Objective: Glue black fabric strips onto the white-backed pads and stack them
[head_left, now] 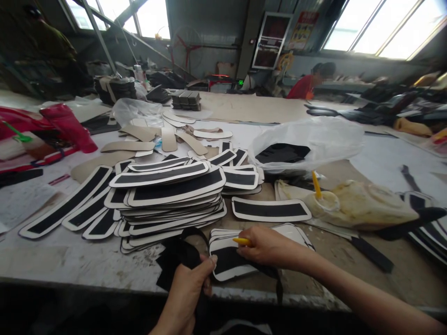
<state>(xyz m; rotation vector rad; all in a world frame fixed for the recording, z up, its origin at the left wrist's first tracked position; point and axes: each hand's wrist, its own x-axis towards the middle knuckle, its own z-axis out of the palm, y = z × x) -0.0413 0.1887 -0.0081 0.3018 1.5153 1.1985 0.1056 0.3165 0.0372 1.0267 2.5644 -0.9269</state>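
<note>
Low at the table's front edge, my left hand [192, 284] is closed around a bunch of black strips [176, 256], its thumb at the left end of a white curved panel [226, 275]. A black strip [226, 259] lies along that panel, on top of a small pile of similar ones. My right hand [260, 246] rests over the pile, fingers closed on a yellow stick [242, 241] whose end points left. Its other end is hidden by the hand. Just behind lies a single white panel with a black strip [270, 209].
A tall stack of black-and-white panels [171, 204] stands left of centre, with beige curved pieces [139, 132] behind. To the right are a stained plastic-wrapped container [366, 200] with a yellow stick upright in it, a dark-handled blade [372, 253] and a clear bag [328, 139].
</note>
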